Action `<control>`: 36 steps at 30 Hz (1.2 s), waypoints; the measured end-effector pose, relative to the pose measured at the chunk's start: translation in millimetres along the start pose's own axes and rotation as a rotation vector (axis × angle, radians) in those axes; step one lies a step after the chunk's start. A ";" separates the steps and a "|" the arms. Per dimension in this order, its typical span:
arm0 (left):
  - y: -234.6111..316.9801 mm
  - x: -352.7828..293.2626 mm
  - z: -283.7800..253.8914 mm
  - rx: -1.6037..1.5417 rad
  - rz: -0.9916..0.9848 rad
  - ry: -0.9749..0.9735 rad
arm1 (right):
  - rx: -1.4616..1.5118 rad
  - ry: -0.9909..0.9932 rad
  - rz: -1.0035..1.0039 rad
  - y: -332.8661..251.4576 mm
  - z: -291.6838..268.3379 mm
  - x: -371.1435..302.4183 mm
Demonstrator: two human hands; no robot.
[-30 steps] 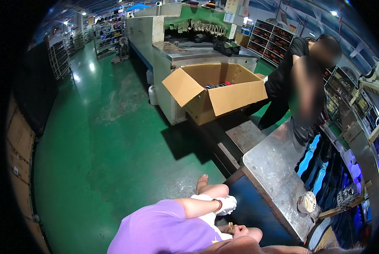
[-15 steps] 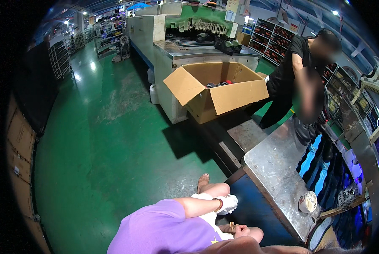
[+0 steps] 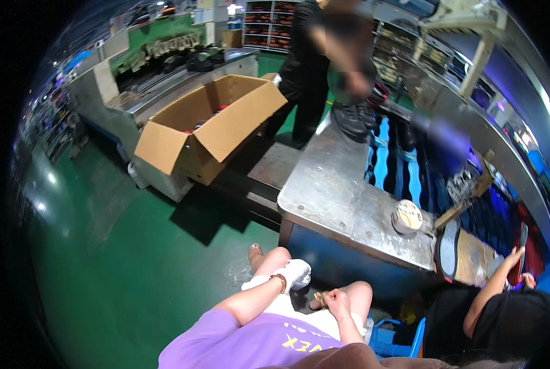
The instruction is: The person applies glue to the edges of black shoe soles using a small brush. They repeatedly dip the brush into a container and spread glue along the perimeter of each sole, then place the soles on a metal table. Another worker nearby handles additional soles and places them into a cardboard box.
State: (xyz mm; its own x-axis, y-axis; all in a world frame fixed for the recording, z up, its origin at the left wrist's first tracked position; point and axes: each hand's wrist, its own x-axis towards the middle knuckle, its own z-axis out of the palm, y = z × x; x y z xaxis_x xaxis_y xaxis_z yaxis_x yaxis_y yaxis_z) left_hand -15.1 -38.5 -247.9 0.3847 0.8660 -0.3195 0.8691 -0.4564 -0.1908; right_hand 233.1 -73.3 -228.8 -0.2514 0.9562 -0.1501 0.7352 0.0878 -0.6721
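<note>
My left hand, in a white glove, rests by my left knee at the lower middle. Its fingers blend into one white shape, so whether they are curled cannot be made out. Close to my right thigh is my right hand, bare, with its fingers curled together; anything inside them is hidden. Both hands are over my lap, apart from the metal-topped workbench in front. On that bench stands a white tub with a printed lid. At its right edge a grey shoe sole leans upright.
An open cardboard box stands beyond the bench's left side. A person in black leans over black shoes at the far end. Blue wavy strips lie beside the metal top. Another person's arm is at right, holding a red-edged shoe.
My view has swung to the right, so the bench and box sit further left. The co-worker at right and a blue stool have come into view. My right hand shows more fully.
</note>
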 end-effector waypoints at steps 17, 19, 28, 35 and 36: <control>8.6 13.8 52.1 -0.001 -0.134 0.298 | 0.025 -0.065 0.097 -18.5 -10.5 -6.4; 8.0 16.8 54.9 0.109 -0.164 0.176 | 0.024 -0.064 0.100 -16.9 -8.6 -5.6; -0.5 22.3 55.3 -0.433 -0.131 0.164 | 0.022 -0.054 0.082 -23.1 -13.5 -7.7; 4.8 14.6 40.6 -0.726 -0.242 0.225 | 0.008 -0.059 0.081 -22.2 -11.2 -7.5; 4.5 14.4 42.0 -0.753 -0.245 0.234 | 0.010 -0.062 0.080 -22.6 -11.0 -7.4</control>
State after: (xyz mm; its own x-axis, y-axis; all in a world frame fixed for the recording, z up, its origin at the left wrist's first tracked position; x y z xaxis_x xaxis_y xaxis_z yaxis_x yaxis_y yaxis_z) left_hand -18.7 -36.7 -292.4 0.1399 0.9813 -0.1321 0.8803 -0.0622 0.4703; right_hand 225.3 -79.3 -204.5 -0.2305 0.9410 -0.2479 0.7482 0.0085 -0.6634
